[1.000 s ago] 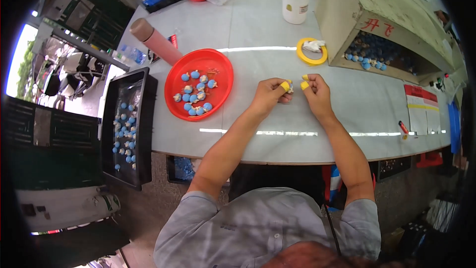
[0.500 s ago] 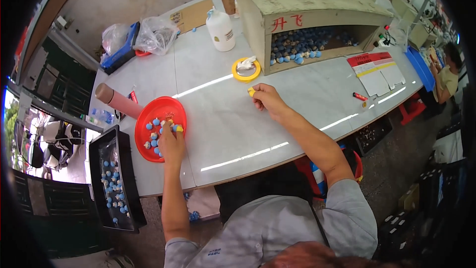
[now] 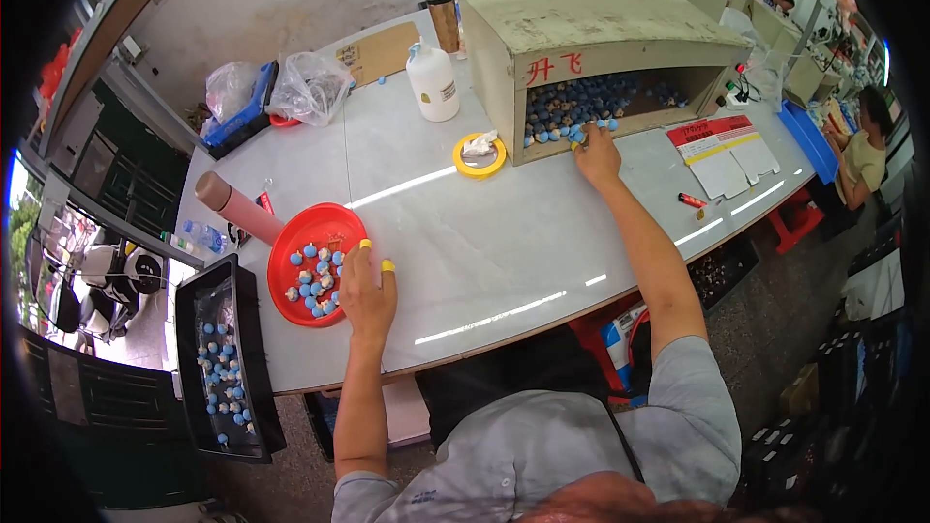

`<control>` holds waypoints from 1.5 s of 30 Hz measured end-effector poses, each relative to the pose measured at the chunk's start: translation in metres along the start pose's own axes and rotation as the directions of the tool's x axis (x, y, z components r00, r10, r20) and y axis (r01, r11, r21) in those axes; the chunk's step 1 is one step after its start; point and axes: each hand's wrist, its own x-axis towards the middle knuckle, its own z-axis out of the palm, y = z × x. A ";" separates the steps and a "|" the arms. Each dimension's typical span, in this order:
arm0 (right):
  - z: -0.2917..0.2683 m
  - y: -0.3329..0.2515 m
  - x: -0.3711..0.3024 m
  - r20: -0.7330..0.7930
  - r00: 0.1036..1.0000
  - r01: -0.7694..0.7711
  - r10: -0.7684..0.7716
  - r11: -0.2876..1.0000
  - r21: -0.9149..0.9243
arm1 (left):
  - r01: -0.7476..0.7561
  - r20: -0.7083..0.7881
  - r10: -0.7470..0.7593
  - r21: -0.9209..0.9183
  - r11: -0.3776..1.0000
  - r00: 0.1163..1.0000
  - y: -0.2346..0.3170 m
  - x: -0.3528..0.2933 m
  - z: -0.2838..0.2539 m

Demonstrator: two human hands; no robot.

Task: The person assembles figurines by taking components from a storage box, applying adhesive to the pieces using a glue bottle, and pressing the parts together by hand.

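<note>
Blue balls (image 3: 556, 136) at R hand (image 3: 599, 160), can't tell grip; L hand (image 3: 368, 298), fingers apart, nr plate (image 3: 329, 219)

Two taped hands (image 3: 368, 300) (image 3: 599, 157) and one pink flask (image 3: 250, 214) show.

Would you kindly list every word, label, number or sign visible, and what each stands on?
Wording is not copied here.
Beige box: two red characters, clear.
White bottle: label, too small.
Red, yellow and white sheet: print, too blurred.
Grey shirt: chest mark, blurred.
Brown cardboard: marks, unreadable.
</note>
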 end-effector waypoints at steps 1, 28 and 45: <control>0.002 0.003 0.001 0.022 1.000 0.010 -0.009 1.000 -0.029 | -0.001 -0.002 0.001 -0.002 1.000 1.000 0.006 0.000 0.004; -0.077 0.001 -0.158 -0.299 0.936 0.293 -0.184 0.879 0.376 | 0.896 0.888 -0.124 -0.442 0.040 0.444 0.052 0.023 0.076; -0.105 0.162 -0.108 -0.501 0.750 -0.447 0.431 0.889 0.096 | 0.929 0.929 -0.023 -0.369 -0.012 0.368 0.028 0.024 0.079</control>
